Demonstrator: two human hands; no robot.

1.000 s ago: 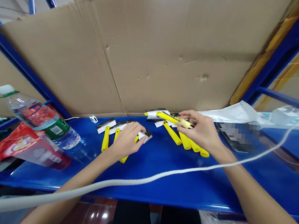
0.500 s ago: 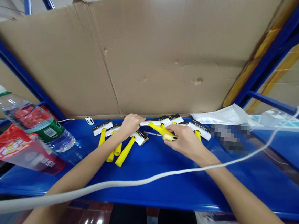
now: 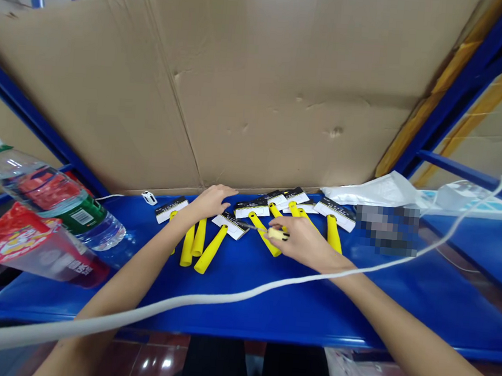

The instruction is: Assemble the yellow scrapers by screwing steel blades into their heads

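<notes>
Several yellow tubes (image 3: 210, 249) with black-and-white cards (image 3: 335, 214) lie along the back of the blue shelf (image 3: 242, 303). My left hand (image 3: 212, 201) is over the cards left of the middle, its fingers apart and stretched to the right, with nothing seen in them. My right hand (image 3: 299, 238) holds a small tool with a cream handle (image 3: 276, 234); its thin metal shaft points left, over a yellow tube (image 3: 265, 235) and towards a card (image 3: 230, 226).
A water bottle (image 3: 59, 196) and a red-topped plastic cup (image 3: 42, 247) stand tilted in view at the left. A white cable (image 3: 225, 299) crosses the foreground. Cardboard (image 3: 284, 98) closes the back. A white bag (image 3: 372, 189) and a blurred patch lie at the right.
The middle card and its yellow tube, earlier raised between my hands, now lie on the shelf. My left hand has moved slightly left and opened; my right hand has shifted slightly left with the tool.
</notes>
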